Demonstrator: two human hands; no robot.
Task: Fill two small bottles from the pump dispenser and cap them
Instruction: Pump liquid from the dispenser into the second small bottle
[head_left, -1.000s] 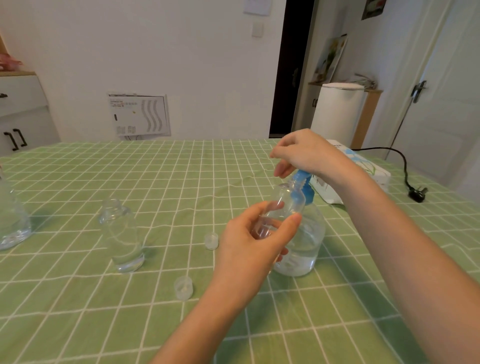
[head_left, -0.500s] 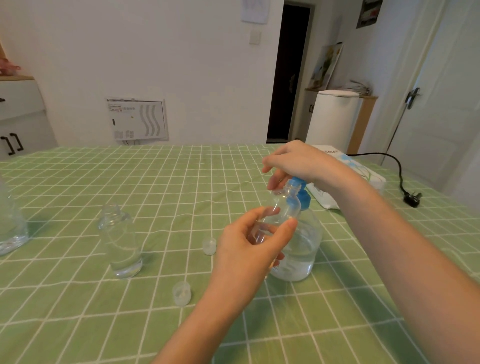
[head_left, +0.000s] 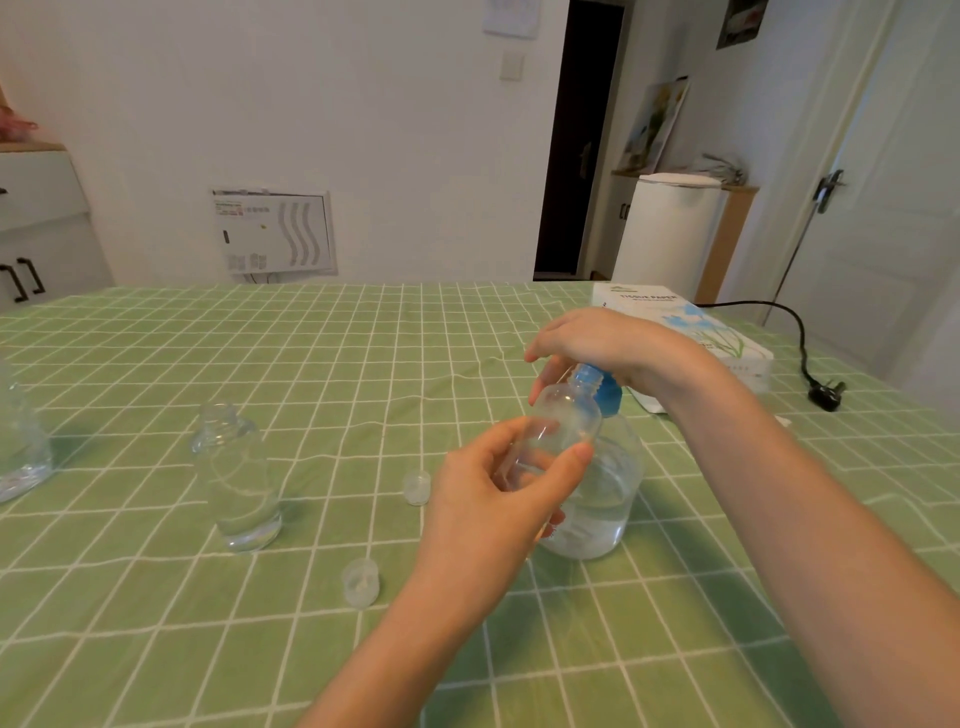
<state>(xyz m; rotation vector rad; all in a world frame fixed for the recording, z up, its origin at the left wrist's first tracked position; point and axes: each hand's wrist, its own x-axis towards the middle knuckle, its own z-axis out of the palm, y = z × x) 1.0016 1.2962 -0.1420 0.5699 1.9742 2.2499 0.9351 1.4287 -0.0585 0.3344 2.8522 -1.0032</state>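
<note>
Far left, a clear container (head_left: 21, 447) stands on the green checked tablecloth (head_left: 156, 649), cut off by the frame edge. Next, 1 small bottle (head_left: 236, 478) stands upright on the cloth with no cap, mouth open; fill level can't tell. Right of it are 2 loose caps: near cap (head_left: 361, 582) closer to the camera, far cap (head_left: 417, 487) further back, just beside the left hand. They lie apart, neither touching a bottle. Left hand (head_left: 498, 499) is off the table, thumb and fingers wrapped round the lower body of the held small bottle (head_left: 561, 415). That bottle is clear, uncapped, tilted with its neck up and to the right. Its mouth is right at the blue pump head (head_left: 605, 389); whether mouth and nozzle touch, can't tell, fingers cover that spot. Pump dispenser (head_left: 602, 499) sits on the cloth just behind the left hand, a round clear body with clear liquid in the lower part. Right hand (head_left: 608, 343) sits on top of the pump head, palm down, fingers bent down over its front, forearm coming in from the lower right. Behind the right wrist lies a white tissue pack (head_left: 727, 338) with blue print. Far right, a black cord with plug (head_left: 826, 395) lies on the cloth. Beyond the table a white bin (head_left: 670, 234) stands by the wall.
</note>
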